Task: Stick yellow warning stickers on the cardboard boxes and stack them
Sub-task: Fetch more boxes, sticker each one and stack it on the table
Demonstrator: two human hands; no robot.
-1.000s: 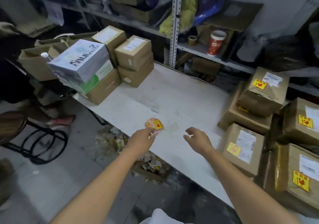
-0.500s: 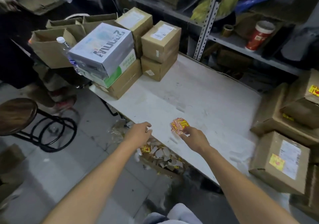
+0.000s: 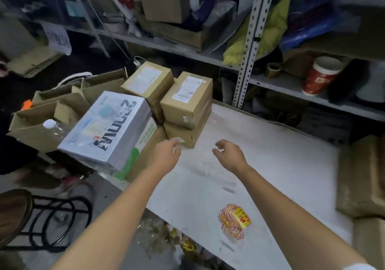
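Left hand: left hand (image 3: 166,155) is reaching at the lower small cardboard box (image 3: 183,133). Its fingers (image 3: 175,143) are curling loosely. A pale scrap is showing at the tips; cannot tell if it is pinched or is just a label on the box.
Right hand: right hand (image 3: 231,155) is hovering over the tabletop (image 3: 281,155) just right of that box, fingers (image 3: 220,144) relaxed and gripping nothing.
Boxes: the lower box is carrying the upper small cardboard box (image 3: 187,101). No yellow sticker is showing on either. Both are sitting close to the taller cardboard box (image 3: 149,80) and the white printed carton (image 3: 106,124).
Stickers: the yellow warning sticker pad (image 3: 235,222) is lying on the tabletop near its front edge, well apart from both hands.
Risk, stack: dragging the lower box alone is likely tipping the upper one off.
Risk, neighbour: the white carton is lying tilted at the tabletop's end, so a bump could be sliding it off.
Risk, pad: a forearm passing over could be knocking the pad into the floor litter (image 3: 166,234).
Risk, view: motion blur is hiding any contact.
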